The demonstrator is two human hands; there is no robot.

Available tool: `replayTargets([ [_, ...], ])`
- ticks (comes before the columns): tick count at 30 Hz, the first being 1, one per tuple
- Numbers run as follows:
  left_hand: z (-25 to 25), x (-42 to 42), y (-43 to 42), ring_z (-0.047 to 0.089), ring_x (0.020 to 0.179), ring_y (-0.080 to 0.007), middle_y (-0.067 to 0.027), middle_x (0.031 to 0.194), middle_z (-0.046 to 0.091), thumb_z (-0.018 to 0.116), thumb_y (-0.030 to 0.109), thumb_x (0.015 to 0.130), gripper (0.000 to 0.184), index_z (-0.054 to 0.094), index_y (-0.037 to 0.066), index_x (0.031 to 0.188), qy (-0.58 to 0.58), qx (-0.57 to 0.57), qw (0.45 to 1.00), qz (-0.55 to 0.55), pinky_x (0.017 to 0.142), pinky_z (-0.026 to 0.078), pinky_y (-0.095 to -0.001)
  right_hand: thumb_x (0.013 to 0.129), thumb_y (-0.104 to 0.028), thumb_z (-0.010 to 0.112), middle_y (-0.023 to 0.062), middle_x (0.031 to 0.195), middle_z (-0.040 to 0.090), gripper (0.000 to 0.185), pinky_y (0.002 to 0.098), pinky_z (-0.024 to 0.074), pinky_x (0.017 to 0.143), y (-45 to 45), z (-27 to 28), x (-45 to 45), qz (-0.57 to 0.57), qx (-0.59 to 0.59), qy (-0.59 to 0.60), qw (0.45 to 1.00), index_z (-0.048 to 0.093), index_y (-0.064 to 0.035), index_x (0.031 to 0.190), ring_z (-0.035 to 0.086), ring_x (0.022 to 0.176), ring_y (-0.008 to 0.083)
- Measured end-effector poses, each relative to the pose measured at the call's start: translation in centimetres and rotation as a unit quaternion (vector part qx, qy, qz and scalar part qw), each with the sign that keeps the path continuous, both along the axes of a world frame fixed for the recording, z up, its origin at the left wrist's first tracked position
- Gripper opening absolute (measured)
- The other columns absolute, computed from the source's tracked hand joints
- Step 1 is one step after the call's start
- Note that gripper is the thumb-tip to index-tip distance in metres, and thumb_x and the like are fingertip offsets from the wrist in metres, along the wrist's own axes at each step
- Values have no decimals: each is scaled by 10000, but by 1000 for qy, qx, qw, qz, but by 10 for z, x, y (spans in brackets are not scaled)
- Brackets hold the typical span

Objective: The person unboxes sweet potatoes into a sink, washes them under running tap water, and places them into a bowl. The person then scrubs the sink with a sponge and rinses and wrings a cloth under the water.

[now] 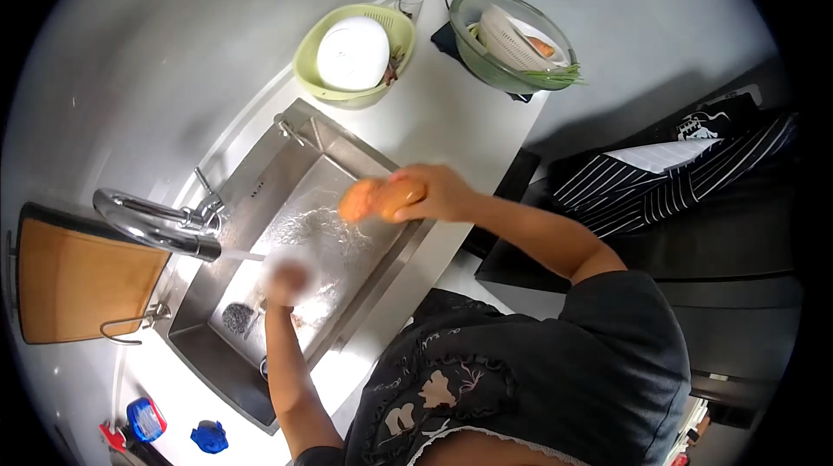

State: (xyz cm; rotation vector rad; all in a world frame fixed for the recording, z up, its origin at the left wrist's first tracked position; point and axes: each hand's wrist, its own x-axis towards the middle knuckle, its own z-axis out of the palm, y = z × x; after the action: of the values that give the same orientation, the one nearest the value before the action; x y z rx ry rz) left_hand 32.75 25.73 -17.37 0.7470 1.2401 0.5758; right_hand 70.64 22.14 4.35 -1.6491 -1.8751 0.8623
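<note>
My right hand (441, 193) is closed around a shiny orange, rounded vegetable (369, 199), held over the sink's right side. It has two or more lobes, and I cannot make out whether it is one piece or several. My left hand (291, 282) is down in the steel sink (347, 141), just under the running faucet (204, 246). Its fingers are smeared by blur, so whether it holds anything is hidden. Water ripples over the sink bottom. A dark mesh scrubber or drain strainer (238, 318) lies near my left hand.
A green basin (312, 58) with a white bowl (353, 54) stands behind the sink. Farther right, a clear green bowl (486, 67) holds a white colander (503, 41) and green stalks. A cutting board (82, 279) leans at left. A blue object (209, 436) lies on the counter.
</note>
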Motion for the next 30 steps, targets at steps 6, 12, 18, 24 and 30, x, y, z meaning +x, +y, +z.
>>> replayTargets([
  [6,-5,-3,-21,552,929,-173,-68,1090,551,486,345,871,458,394,100,1247,-24,-17,998,54,763,466,-302,634,-114,767,29,986,583,463,261,436,825,12,120,108,-200,169,20,965,561,-38,1041,535,914,105],
  [12,5,-4,-53,547,944,-179,-59,1080,565,489,330,868,433,414,117,1237,-29,60,997,47,815,429,-351,706,-365,693,86,974,598,513,262,469,727,69,137,268,-336,317,-121,879,568,-31,1074,566,860,149],
  [18,40,-9,-79,568,906,-199,-134,986,598,570,268,816,422,511,49,1171,269,54,962,1,785,446,-296,612,-617,623,141,1102,575,762,356,403,871,133,59,401,-395,190,-312,843,546,-81,1148,532,1030,290],
  [24,113,-26,-79,430,1148,-259,-157,1232,468,668,341,743,657,406,45,1267,259,136,956,30,964,333,-350,708,-458,658,91,1097,562,622,309,436,836,181,-2,443,-367,120,-18,922,519,-45,1152,540,987,202],
  [30,255,-5,-14,354,1226,-236,-145,1269,436,695,409,686,795,354,35,1299,228,355,906,-8,1007,272,-344,746,-522,582,166,1117,545,771,315,412,875,210,33,418,-242,5,-208,948,379,12,1263,521,1034,256],
])
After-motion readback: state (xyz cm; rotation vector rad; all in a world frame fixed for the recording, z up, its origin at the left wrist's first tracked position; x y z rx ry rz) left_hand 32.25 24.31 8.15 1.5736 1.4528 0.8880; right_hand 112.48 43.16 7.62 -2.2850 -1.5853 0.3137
